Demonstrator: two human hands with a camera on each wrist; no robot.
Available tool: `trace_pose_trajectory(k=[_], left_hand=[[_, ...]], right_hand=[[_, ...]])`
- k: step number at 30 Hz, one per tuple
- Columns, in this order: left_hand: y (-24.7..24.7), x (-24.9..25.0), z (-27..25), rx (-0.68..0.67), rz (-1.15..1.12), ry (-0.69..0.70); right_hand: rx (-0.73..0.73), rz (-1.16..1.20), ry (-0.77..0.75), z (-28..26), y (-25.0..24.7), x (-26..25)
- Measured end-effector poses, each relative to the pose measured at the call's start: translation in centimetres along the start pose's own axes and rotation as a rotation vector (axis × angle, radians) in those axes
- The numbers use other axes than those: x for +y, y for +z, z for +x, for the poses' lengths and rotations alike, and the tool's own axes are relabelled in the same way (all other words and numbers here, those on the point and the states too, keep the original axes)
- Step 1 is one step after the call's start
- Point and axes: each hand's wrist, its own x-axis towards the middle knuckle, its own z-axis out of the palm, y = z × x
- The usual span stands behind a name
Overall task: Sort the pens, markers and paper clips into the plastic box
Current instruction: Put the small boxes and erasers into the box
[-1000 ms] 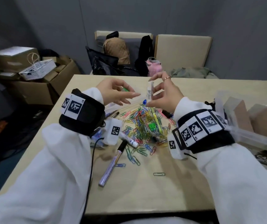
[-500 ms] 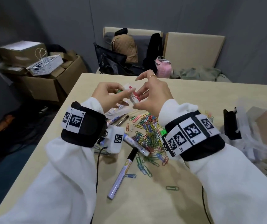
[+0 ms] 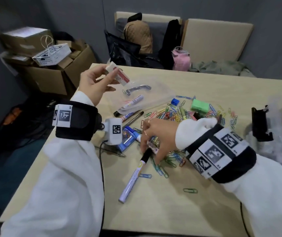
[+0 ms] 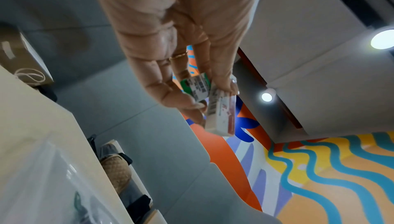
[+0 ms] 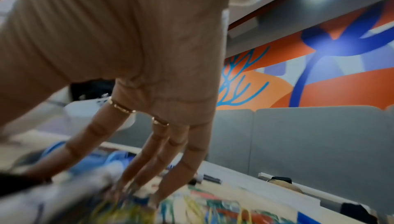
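Left hand (image 3: 94, 82) raised over the table (image 3: 205, 211), pinching 2 small labelled cartons (image 4: 215, 104). Right hand (image 3: 157, 135) down with fingers extended onto the glossy paper clips (image 3: 172, 115), beside a slim white marker (image 3: 133, 178); grip unclear. Green block (image 3: 199, 105) behind.

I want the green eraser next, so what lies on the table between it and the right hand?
In the head view, the heap of coloured paper clips fills the stretch between the green eraser and the right hand, with a yellowish marker lying in it.
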Motion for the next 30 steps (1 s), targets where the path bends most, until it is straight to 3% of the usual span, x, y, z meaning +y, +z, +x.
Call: trace_pose_trajectory(k=[9, 11, 15, 20, 25, 30], left_hand=[[-1.1, 0.2, -0.4, 0.075, -0.056, -0.004], [-0.8, 0.1, -0.5, 0.068, -0.073, -0.012], [-0.6, -0.1, -0.3, 0.077, -0.12, -0.032], [-0.8, -0.5, -0.2, 0.106, -0.156, -0.025], [-0.6, -0.9, -0.2, 0.118, -0.148, -0.048], [0.1, -0.9, -0.5, 0.107, -0.155, -0.082]], right_hand=[[0.07, -0.116, 0.309, -1.5, -0.1, 2.3], [0.137, -0.132, 0.295, -1.8, -0.5, 1.7], [0.237, -0.103, 0.124, 0.1, -1.0, -1.3], [0.099, -0.284, -0.003, 3.0, -0.6, -4.5], [0.159, -0.255, 0.07, 3.2, 0.1, -3.5], [0.071, -0.32, 0.223, 1.7, 0.1, -2.9]])
